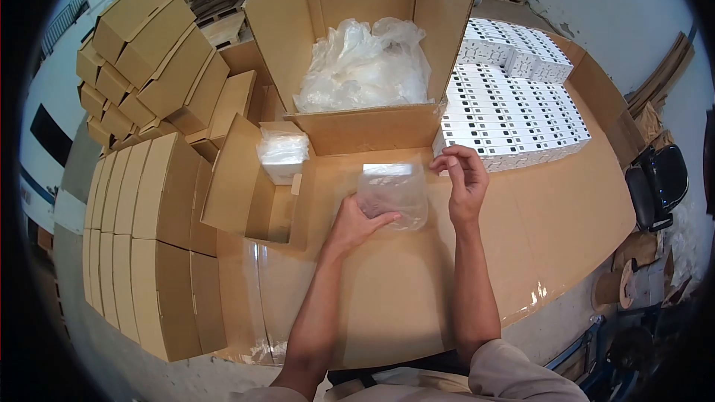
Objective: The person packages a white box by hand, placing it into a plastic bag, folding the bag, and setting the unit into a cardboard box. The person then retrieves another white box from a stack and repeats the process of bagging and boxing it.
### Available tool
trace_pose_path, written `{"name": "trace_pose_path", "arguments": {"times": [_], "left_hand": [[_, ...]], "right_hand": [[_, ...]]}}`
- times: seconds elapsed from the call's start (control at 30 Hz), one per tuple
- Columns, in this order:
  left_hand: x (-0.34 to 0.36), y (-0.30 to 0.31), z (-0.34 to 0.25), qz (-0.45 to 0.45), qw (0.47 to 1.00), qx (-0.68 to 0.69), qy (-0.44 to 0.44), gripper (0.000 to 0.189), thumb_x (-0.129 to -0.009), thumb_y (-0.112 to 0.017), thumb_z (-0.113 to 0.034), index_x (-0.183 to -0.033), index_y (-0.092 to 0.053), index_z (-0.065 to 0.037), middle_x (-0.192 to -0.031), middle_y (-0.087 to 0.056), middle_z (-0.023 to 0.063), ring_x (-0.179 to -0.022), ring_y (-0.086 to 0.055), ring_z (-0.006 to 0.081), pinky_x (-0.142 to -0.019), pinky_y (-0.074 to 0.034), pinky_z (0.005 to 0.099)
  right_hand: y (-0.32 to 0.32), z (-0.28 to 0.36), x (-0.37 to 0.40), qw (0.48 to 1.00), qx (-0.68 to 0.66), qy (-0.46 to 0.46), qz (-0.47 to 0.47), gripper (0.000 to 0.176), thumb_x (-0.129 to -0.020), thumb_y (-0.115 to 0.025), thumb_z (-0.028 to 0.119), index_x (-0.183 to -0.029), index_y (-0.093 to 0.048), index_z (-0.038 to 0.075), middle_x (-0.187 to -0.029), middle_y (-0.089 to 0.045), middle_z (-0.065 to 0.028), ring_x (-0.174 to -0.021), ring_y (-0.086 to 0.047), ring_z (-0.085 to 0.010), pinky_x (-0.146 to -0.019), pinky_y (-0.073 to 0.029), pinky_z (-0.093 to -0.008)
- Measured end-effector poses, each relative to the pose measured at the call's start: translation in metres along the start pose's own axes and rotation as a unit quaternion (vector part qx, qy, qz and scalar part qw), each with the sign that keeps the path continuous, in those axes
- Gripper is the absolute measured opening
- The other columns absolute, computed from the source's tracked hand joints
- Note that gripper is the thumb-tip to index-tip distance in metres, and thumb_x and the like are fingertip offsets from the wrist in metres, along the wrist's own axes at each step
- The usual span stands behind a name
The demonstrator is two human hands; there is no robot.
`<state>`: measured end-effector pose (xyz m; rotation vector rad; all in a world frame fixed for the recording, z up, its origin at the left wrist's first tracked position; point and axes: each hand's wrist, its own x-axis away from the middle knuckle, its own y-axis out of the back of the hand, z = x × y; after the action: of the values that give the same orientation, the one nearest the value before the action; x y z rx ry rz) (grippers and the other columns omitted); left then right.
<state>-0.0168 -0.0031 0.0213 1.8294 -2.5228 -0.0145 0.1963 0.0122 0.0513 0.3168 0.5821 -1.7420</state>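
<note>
My left hand [355, 223] grips a clear plastic bag [392, 197] by its left and lower edge, with the thumb lying across the front. A white edge shows at the bag's top; whether it belongs to a small box inside or behind cannot be told. To the right of the bag, my right hand [463, 182] is raised with loosely bent fingers apart, and nothing shows in it. Left of both hands stands an open cardboard carton [257, 193], with bagged white boxes [283, 155] at its far end.
A large open carton [365, 134] full of clear plastic bags [365, 67] stands at the back. Rows of white printed boxes [514, 115] fill the back right of the cardboard-covered table [551, 231]. Brown cartons [149, 231] are stacked at left. A black chair [659, 186] is at right.
</note>
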Motion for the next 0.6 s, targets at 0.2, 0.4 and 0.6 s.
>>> {"name": "trace_pose_path", "arguments": {"times": [0.2,0.4,0.6], "left_hand": [[0.001,0.009,-0.003,-0.022,0.999,0.002,0.042,0.033,-0.081,-0.086,-0.005,-0.108,-0.07,0.006,-0.095,-0.076,0.0088,-0.084,-0.07,0.0112,-0.074,-0.056,0.0263],[0.002,0.013,0.004,-0.048,0.997,0.043,0.037,0.032,-0.079,-0.089,-0.008,-0.104,-0.072,0.002,-0.087,-0.076,0.0067,-0.076,-0.068,0.0105,-0.067,-0.054,0.026],[-0.002,0.009,0.002,-0.042,0.996,0.071,0.03,0.032,-0.079,-0.088,-0.007,-0.103,-0.071,0.003,-0.087,-0.075,0.0074,-0.077,-0.069,0.0118,-0.069,-0.055,0.0266]], "right_hand": [[0.007,-0.042,0.005,0.993,0.069,-0.058,0.07,0.033,-0.091,-0.056,-0.006,-0.122,-0.064,0.003,-0.117,-0.069,-0.0081,-0.106,-0.064,-0.016,-0.089,-0.051,-0.0295],[0.003,-0.031,0.007,0.968,0.122,-0.125,0.182,0.046,-0.084,-0.06,-0.004,-0.128,-0.064,0.005,-0.124,-0.068,-0.0076,-0.113,-0.063,-0.0164,-0.093,-0.051,-0.0322],[0.004,-0.045,0.007,0.966,0.137,-0.119,0.184,0.04,-0.087,-0.064,-0.005,-0.126,-0.065,0.003,-0.115,-0.07,-0.0079,-0.101,-0.067,-0.0176,-0.09,-0.054,-0.0321]]}}
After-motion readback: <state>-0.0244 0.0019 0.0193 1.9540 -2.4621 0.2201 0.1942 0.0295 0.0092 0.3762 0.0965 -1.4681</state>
